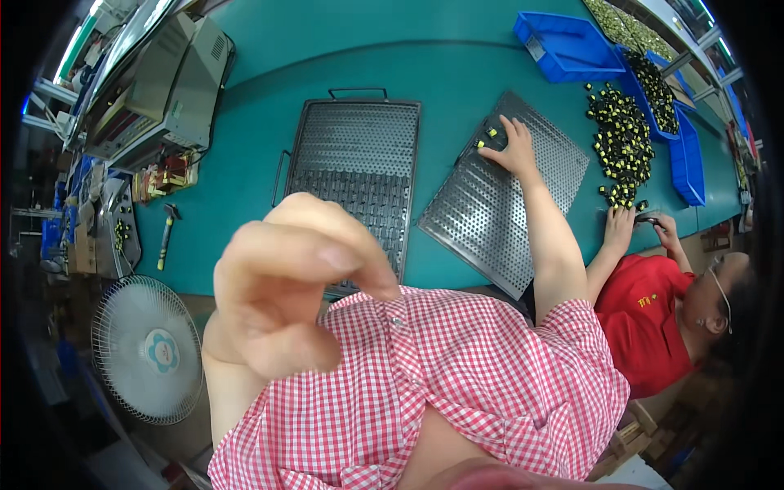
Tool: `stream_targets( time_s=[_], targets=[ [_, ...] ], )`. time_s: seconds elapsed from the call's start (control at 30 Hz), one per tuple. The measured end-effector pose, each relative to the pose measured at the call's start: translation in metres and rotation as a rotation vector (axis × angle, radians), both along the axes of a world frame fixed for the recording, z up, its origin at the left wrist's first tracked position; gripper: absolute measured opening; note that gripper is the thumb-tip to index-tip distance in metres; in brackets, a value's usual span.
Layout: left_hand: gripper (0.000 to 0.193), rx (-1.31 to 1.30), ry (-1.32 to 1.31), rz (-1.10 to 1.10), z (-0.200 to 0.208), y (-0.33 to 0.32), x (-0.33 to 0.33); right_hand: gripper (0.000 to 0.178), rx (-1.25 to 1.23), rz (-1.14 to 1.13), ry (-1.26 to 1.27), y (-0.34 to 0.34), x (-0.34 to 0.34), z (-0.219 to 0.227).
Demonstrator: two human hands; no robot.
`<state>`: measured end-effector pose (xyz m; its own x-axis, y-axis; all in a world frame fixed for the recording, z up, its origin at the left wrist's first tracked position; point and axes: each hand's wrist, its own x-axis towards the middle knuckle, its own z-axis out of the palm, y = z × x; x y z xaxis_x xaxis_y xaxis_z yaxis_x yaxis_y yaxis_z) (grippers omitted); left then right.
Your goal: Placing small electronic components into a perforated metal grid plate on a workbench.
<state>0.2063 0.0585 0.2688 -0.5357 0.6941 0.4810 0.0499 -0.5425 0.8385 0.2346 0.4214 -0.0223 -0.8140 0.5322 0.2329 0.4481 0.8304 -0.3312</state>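
My left hand [286, 286] is raised close to the camera, large and blurred, its fingers curled together against the thumb with nothing seen in them. My right hand [511, 148] reaches out over a tilted perforated metal tray [498, 204] on the teal table [245, 188]. Its fingers are spread and rest on a few small black-and-yellow components [490, 135] at the tray's upper left corner. A second perforated tray [355, 155] with wire handles lies flat to the left of it, partly hidden by my left hand. My red-checked shirt [457, 384] fills the lower middle.
A person in a red shirt [645, 314] sits at my right, hands [629, 222] at a pile of black-and-yellow components [621, 143]. Blue bins [567, 45] stand at the back right. A grey machine [167, 82], a small hammer [166, 234] and a fan [147, 347] are on the left.
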Motion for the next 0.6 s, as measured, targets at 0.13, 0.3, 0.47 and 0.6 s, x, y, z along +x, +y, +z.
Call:
stream_targets(
  time_s=[0.13, 0.3, 0.47, 0.6],
  targets=[
    [0.031, -0.144, 0.093, 0.042, -0.022, -0.024, -0.012, 0.06, -0.048, 0.079, -0.147, -0.009, -0.017, 0.001],
    [0.028, -0.349, -0.016, 0.187, -0.059, -0.04, -0.018, 0.036, 0.035, 0.056, 0.042, -0.036, -0.012, -0.012],
    [0.022, -0.547, -0.101, 0.194, -0.096, -0.034, -0.024, 0.032, 0.043, 0.02, 0.194, -0.044, -0.009, -0.024],
    [0.022, -0.703, -0.025, 0.142, -0.122, -0.02, -0.027, 0.031, -0.122, 0.019, 0.208, -0.046, -0.009, -0.017]
  ],
)
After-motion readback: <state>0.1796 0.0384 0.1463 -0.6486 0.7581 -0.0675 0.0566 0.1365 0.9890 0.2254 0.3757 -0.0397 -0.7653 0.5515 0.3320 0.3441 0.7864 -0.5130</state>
